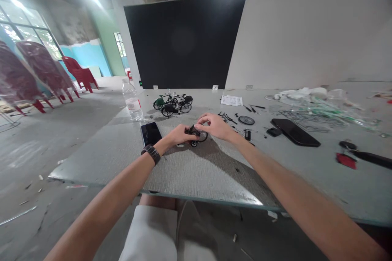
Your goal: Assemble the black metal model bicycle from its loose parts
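**Work item:** dark miniature bicycle model (196,133), held between both hands above the near-middle of the counter (199,179); contact between its lower wheel and the counter cannot be confirmed.

**Left hand:** left hand (180,135) at the model's left side; fingers closed narrowly on the model. A dark band (150,154) encircles the wrist.

**Right hand:** right hand (214,126) over the model's upper right; fingers curled narrowly, their tips pinching at the frame. The exact part held is too small to tell.

**Adjacent left:** black smartphone (151,133), lying flat just beside the left hand. Clear plastic water bottle (132,101) stands farther back.

**Adjacent ahead:** green model bicycle (162,102) and black model bicycle (177,108), standing together, touching or overlapping.

**Adjacent right:** loose small black parts (228,119) and a spoked model wheel (246,120), lying near the right hand; printed paper sheets (231,100) lie beyond them.

**Far right:** larger black smartphone (295,132) beside clear plastic packaging (312,108).
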{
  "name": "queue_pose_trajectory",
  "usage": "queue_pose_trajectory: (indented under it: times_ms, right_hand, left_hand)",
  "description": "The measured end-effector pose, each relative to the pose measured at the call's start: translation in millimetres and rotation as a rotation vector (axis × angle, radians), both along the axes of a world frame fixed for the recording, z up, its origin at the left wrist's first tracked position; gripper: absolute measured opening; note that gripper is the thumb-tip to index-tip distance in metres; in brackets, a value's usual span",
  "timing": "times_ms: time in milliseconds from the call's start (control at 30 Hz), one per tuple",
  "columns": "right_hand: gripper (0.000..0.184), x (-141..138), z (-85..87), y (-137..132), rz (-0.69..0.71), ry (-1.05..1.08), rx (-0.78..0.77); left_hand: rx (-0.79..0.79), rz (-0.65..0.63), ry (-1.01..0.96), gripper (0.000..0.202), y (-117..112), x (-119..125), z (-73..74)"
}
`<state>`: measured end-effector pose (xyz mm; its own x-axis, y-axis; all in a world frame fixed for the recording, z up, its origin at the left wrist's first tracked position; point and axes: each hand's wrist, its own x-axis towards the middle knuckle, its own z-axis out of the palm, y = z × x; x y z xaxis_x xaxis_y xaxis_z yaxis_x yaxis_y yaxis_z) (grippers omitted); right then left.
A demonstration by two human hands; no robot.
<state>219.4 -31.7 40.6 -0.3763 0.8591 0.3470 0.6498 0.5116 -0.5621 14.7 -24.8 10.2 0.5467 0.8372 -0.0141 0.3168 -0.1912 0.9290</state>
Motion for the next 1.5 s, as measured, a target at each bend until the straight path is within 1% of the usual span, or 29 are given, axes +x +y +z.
queue_pose_trajectory:
  times_ms: [133, 267, 500, 700, 833, 900, 933, 1000, 1067, 1167, 1233, 1333, 1500]
  right_hand:
    - [0.029, -0.4, 0.5, -1.7, 0.003, 0.007, -0.013]
    - [0.03, 0.4, -3.3, 1.0, 0.02, 0.008, 0.021]
    - [0.028, 1.1, -7.5, 3.3, 0.031, 0.011, 0.068]
    - [0.028, -1.8, -6.4, -1.8, 0.035, 0.033, 0.068]
    - [0.033, -1.3, -3.4, -1.1, 0.045, 0.052, 0.101]
    - [0.037, 4.4, 0.6, 1.6, 0.006, 0.09, 0.141]
    - [0.038, 9.1, 2.7, 3.5, -0.036, 0.096, 0.174]
    - [0.039, 21.1, 5.4, 8.6, -0.152, 0.043, 0.253]
    - [0.037, 34.0, 4.2, 14.4, -0.256, -0.086, 0.293]
    - [0.034, 48.0, -5.0, 23.1, -0.321, -0.294, 0.234]
    - [0.033, 51.5, -13.3, 28.0, -0.316, -0.393, 0.181]
    - [0.029, 49.1, -23.1, 33.2, -0.261, -0.455, 0.16]
    - [0.02, 36.7, -27.0, 33.4, -0.099, -0.479, 0.113]
  left_hand:
    - [-0.006, -0.026, -0.043, 0.027, -2.0, -0.2, 0.3]
    - [-0.016, -0.044, -0.078, 0.028, 0.8, -0.4, -3.5]
    - [-0.033, -0.008, -0.126, 0.034, 7.6, 2.2, -13.1]
    - [-0.017, 0.012, -0.134, 0.034, 5.1, 1.9, -11.4]
    - [-0.052, 0.011, -0.191, 0.037, 4.5, 1.9, -11.3]
    - [-0.089, 0.031, -0.261, 0.038, 6.3, 2.5, -13.4]
    - [-0.107, 0.051, -0.297, 0.039, 7.6, 2.8, -14.9]
    - [-0.138, 0.105, -0.36, 0.04, 10.4, 3.4, -18.0]
    - [-0.161, 0.157, -0.402, 0.04, 12.5, 3.8, -20.1]
    - [-0.175, 0.241, -0.452, 0.039, 13.6, 4.2, -20.4]
    - [-0.161, 0.315, -0.492, 0.038, 13.8, 4.4, -19.3]
    - [-0.134, 0.402, -0.533, 0.036, 14.7, 4.5, -17.9]
    - [-0.118, 0.436, -0.557, 0.031, 17.4, 4.4, -18.6]
